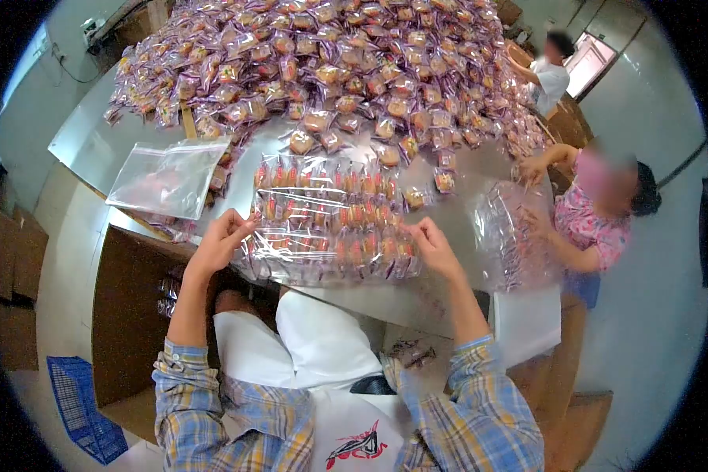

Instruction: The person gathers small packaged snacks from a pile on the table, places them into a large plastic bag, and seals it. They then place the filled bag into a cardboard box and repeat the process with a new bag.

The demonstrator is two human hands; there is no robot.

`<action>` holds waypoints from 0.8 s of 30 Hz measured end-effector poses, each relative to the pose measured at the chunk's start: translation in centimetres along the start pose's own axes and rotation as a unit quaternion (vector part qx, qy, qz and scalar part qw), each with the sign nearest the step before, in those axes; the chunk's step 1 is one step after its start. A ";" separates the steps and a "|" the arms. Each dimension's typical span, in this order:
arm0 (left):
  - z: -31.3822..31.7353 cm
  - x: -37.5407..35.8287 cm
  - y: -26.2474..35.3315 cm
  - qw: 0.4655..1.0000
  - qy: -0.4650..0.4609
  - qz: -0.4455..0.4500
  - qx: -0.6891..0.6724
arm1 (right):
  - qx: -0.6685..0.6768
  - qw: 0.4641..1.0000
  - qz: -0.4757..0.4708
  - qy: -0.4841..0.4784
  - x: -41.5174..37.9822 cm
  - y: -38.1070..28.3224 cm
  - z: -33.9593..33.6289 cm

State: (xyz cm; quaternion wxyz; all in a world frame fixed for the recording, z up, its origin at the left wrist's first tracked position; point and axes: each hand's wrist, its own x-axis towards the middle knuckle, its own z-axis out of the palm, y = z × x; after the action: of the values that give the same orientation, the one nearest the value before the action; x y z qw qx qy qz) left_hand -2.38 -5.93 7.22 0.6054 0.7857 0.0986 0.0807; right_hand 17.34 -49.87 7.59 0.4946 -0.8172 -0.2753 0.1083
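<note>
A clear plastic bag (330, 212) filled with three rows of small wrapped cakes lies flat on the metal table in front of me. At its left edge my left hand (222, 242) pinches the plastic between thumb and fingers. My right hand (435, 248) pinches the bag's right edge in the same way. Beyond the bag rises a large heap of individually wrapped cakes (315, 71). Flat clear empty bags (169, 177) lie to the left of the filled one.
A co-worker in a pink patterned shirt (598, 228) handles another filled bag (507, 236) at the right. Another person in white (552, 79) is farther back. An open cardboard box (134, 307) stands below the table's left edge, near a blue crate (82, 409).
</note>
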 end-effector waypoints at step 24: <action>1.6 -2.9 3.7 0.977 0.118 -0.167 0.053 | -0.056 0.979 0.187 0.062 -2.2 0.0 2.2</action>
State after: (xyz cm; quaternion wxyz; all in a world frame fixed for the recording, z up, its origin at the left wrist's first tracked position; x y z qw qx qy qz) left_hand -4.63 -9.04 10.34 0.5520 0.7741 0.3031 0.0654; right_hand 14.53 -49.46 6.34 0.4348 -0.8860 -0.0919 0.1328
